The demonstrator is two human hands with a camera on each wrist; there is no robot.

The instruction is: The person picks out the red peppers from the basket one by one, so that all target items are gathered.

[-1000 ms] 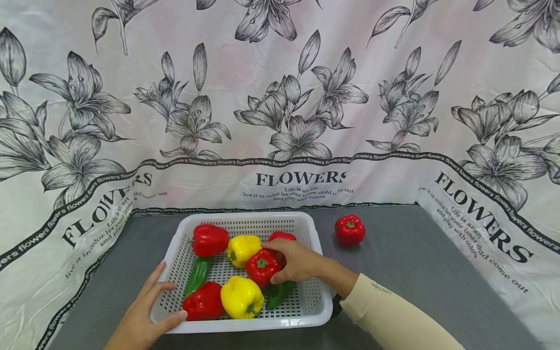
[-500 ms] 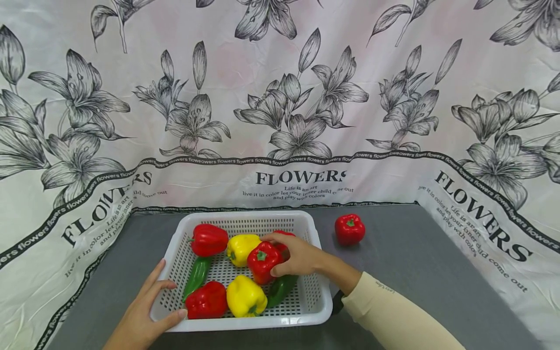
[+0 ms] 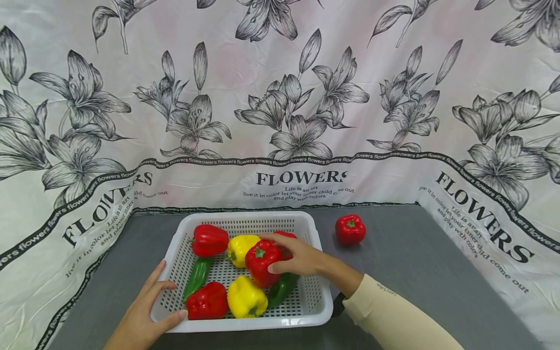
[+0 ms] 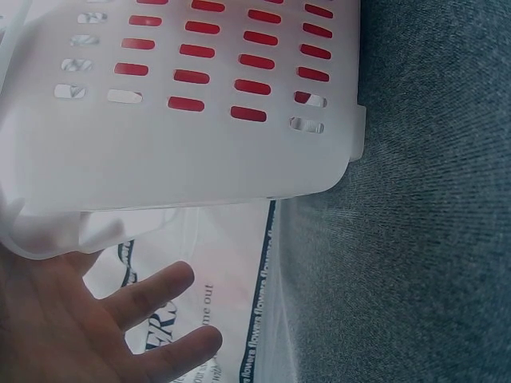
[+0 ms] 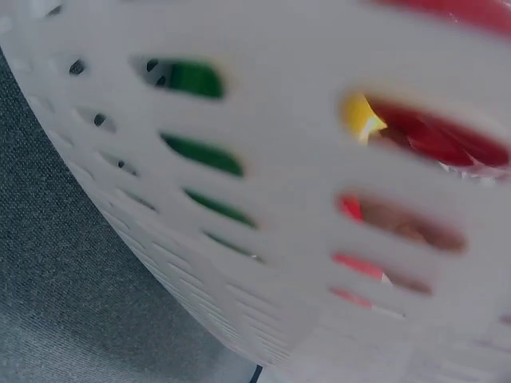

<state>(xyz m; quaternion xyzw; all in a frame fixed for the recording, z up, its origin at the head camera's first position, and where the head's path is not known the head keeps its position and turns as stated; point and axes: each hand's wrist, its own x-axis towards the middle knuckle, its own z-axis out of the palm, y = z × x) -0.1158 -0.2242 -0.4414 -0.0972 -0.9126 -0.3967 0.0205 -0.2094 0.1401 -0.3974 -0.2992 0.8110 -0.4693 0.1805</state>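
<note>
In the head view, my right hand (image 3: 297,255) grips a red bell pepper (image 3: 261,265) inside the white perforated basket (image 3: 325,296), fingers behind it and thumb on its near right side. Another red pepper (image 3: 286,235) is partly hidden by that hand. A green vegetable (image 3: 283,290) lies below the held pepper. My left hand (image 3: 142,311) spreads over the basket's left rim, thumb tip beside a red pepper (image 3: 207,300). Two yellow peppers (image 3: 243,249), a further red pepper (image 3: 210,240) and a long green vegetable (image 3: 198,278) also lie in the basket. The right wrist view shows the basket wall, covering most of the hand.
One red bell pepper (image 3: 350,230) stands on the grey table (image 3: 402,272), right of the basket. Behind and at both sides hangs a white flower-printed cloth (image 3: 210,182). Dark cloth surface (image 4: 431,199) fills the right of the left wrist view.
The red pepper in my right hand has tipped and shifted slightly. The near yellow pepper has slid a little right, and more of the right green vegetable shows. My left hand stays put.
</note>
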